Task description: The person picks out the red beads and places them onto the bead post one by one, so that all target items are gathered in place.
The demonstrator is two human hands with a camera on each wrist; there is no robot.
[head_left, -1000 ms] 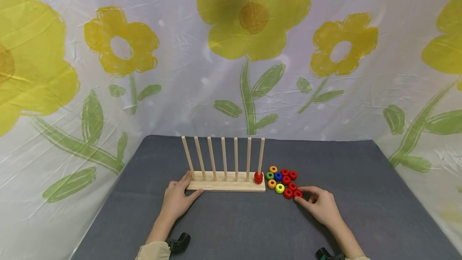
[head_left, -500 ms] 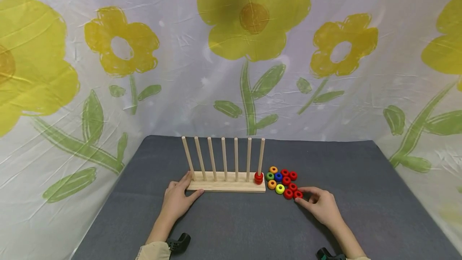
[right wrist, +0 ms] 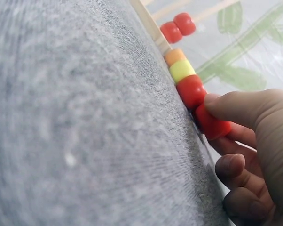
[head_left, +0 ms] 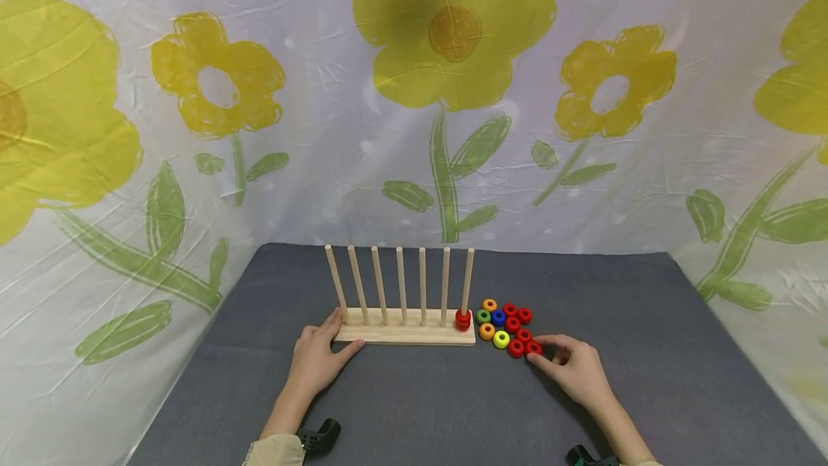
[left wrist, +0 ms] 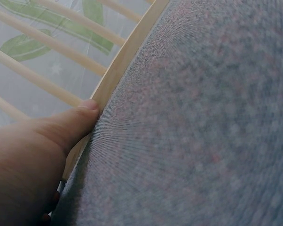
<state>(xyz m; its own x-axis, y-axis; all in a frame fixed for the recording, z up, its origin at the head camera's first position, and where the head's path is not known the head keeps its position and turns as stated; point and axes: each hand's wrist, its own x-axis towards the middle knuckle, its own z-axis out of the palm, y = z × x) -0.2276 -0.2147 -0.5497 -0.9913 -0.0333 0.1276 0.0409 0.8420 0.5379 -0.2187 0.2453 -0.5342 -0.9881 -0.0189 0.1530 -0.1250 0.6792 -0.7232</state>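
A wooden peg stand with several upright pegs sits on the dark table. My left hand grips its left end, the thumb on the front edge and the fingers at the back. In the left wrist view that thumb presses against the base. Two red beads are stacked low on the rightmost peg. My right hand pinches a red bead between thumb and fingers, at the near right corner of a cluster of beads. The bead's far side is partly hidden by the fingers.
Right of the stand, red beads lie close together with orange beads, a yellow bead, a green bead and a blue bead. A flower-printed cloth hangs behind the table.
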